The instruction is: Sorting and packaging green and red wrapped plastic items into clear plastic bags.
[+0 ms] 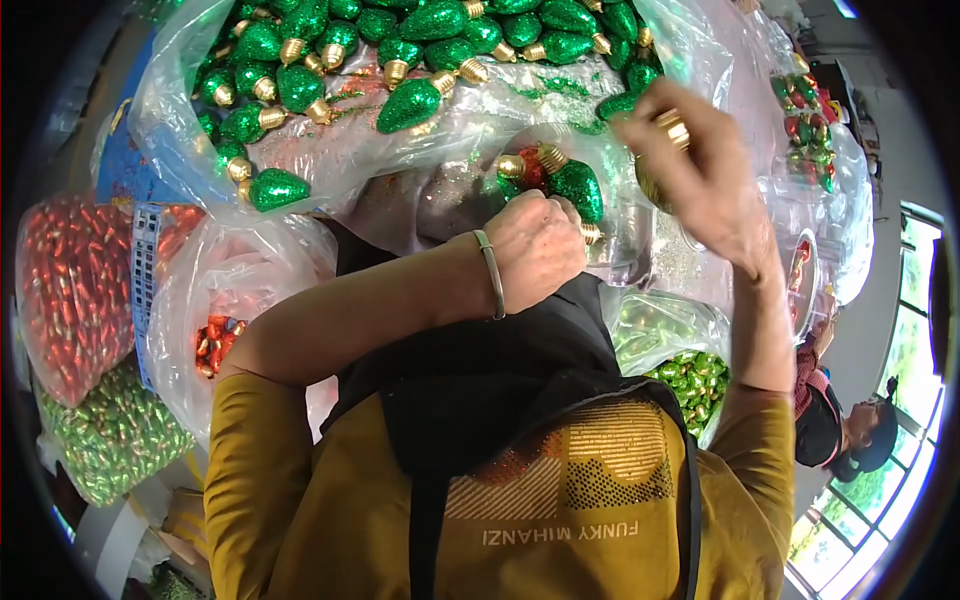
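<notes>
My left hand point(540, 250) is closed, knuckles up, over a clear plastic tray point(628, 235) at the middle of the worktable. What its fingers hold is hidden. Around it lie a green glitter bulb ornament point(576, 190) with a gold screw cap and a red bulb ornament point(533, 172), partly covered. Another gold cap point(590, 233) pokes out beside the knuckles. Raised to the right, my right hand point(710, 175) is blurred by motion. Its bent fingers are closed around a bulb ornament, whose gold cap point(674, 129) shows between them.
A heap of green glitter bulbs point(430, 25) lies on plastic sheeting at the far side. Bags of red ornaments point(75, 290) and green ornaments point(110, 440) stand at left. Small green pieces point(695, 385) fill a bag near my right arm. Packed ornament boxes point(808, 130) and another person point(850, 430) are at right.
</notes>
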Demonstrator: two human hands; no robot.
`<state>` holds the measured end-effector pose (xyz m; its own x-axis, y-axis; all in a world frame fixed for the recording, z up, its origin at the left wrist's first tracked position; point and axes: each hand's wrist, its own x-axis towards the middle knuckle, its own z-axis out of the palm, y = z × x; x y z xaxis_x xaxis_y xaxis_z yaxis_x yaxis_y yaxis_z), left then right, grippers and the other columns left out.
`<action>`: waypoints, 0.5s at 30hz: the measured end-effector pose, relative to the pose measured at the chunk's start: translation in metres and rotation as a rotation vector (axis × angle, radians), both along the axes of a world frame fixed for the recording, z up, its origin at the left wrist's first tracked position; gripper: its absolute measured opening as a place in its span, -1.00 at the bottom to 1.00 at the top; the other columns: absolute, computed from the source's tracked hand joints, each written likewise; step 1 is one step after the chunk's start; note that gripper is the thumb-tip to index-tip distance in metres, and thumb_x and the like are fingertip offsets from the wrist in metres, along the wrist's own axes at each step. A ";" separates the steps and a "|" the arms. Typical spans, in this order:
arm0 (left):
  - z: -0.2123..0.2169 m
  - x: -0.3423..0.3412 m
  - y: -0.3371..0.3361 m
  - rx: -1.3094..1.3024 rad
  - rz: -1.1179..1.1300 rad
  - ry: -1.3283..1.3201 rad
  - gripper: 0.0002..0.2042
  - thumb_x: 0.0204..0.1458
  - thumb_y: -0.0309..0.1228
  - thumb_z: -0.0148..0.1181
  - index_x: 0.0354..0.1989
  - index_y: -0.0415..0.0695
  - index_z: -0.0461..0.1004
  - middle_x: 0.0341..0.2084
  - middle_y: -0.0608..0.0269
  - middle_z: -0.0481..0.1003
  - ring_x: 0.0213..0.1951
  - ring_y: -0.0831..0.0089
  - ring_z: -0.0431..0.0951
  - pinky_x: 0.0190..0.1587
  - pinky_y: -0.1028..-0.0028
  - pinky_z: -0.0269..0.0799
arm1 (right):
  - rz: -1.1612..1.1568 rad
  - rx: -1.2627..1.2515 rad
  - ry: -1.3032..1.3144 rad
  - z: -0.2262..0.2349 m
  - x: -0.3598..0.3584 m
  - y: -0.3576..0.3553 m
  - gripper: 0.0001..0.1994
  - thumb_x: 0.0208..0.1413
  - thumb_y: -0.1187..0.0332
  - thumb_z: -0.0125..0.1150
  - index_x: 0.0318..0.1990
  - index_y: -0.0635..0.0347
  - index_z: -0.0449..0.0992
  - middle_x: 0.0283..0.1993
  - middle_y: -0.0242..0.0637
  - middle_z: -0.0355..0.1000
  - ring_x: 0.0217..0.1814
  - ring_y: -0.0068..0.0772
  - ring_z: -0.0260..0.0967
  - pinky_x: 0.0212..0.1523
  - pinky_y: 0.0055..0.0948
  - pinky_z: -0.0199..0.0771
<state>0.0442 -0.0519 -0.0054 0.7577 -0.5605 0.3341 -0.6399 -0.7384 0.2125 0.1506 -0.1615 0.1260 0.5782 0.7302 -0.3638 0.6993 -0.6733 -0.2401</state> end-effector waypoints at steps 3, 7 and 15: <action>0.018 0.003 -0.004 0.275 -0.006 0.073 -0.85 -0.23 -0.42 0.03 -0.44 -0.18 0.41 -0.60 0.25 0.36 -0.47 0.42 0.40 -0.45 0.50 0.18 | -0.262 1.013 0.491 -0.043 0.013 -0.030 -0.81 0.12 0.26 0.04 -0.25 0.19 0.40 -0.29 -0.15 0.39 -0.32 -0.19 0.39 -0.37 -0.34 0.34; 0.018 0.009 -0.003 0.168 -0.050 0.086 -0.84 -0.20 -0.44 0.02 -0.43 -0.21 0.42 -0.59 0.20 0.39 -0.49 0.37 0.45 -0.47 0.49 0.25 | 0.103 0.796 0.128 -0.072 0.001 -0.023 -0.80 0.02 0.41 0.09 -0.18 0.19 0.33 -0.26 -0.13 0.34 -0.30 -0.17 0.35 -0.30 -0.35 0.35; 0.006 0.009 0.003 -0.041 -0.103 0.132 -0.86 -0.19 -0.48 0.04 -0.45 -0.27 0.43 -0.55 0.09 0.43 -0.45 0.23 0.51 -0.35 0.37 0.41 | 0.487 0.573 -0.143 -0.081 -0.001 -0.013 -0.63 -0.27 0.59 0.11 -0.17 0.28 0.36 -0.14 -0.17 0.36 -0.09 -0.12 0.34 -0.16 -0.32 0.36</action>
<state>0.0531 -0.0491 0.0005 0.7360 -0.6252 0.2596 -0.6761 -0.6594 0.3288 0.1500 -0.1745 0.0451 0.1562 0.9668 0.2024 0.9358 -0.0793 -0.3435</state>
